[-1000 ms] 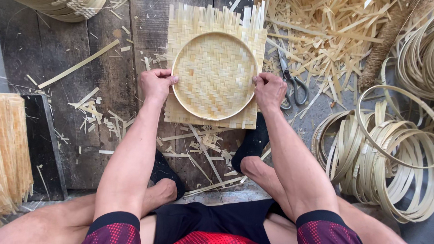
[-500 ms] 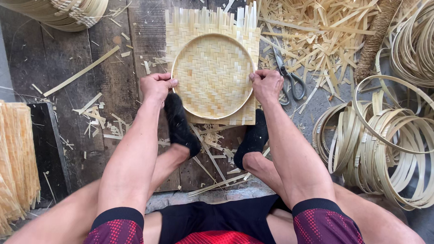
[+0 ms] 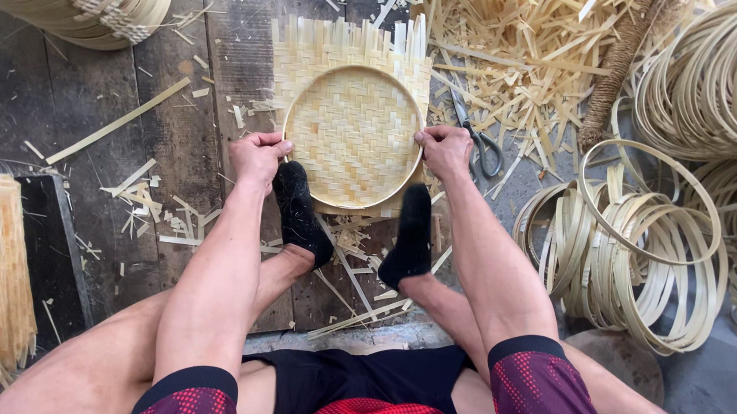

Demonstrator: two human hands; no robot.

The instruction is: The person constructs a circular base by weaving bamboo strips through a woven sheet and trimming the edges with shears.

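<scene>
Both black-socked feet had come forward since a moment earlier, the left foot point(image 3: 301, 213) and right foot point(image 3: 408, 235) now planted on the near edge of the woven bamboo mat point(image 3: 350, 137). Mat and round bamboo hoop point(image 3: 294, 106) lay on the wooden boards point(image 3: 103, 92) at twelve o'clock from the person. At nine o'clock of the hoop the left hand point(image 3: 256, 156) had its fingers curled together, pinching the rim; at three o'clock the right hand point(image 3: 444, 148) gripped likewise. Scissors point(image 3: 481, 141) lay just beyond, loose hoops point(image 3: 637, 241) farther toward three o'clock.
</scene>
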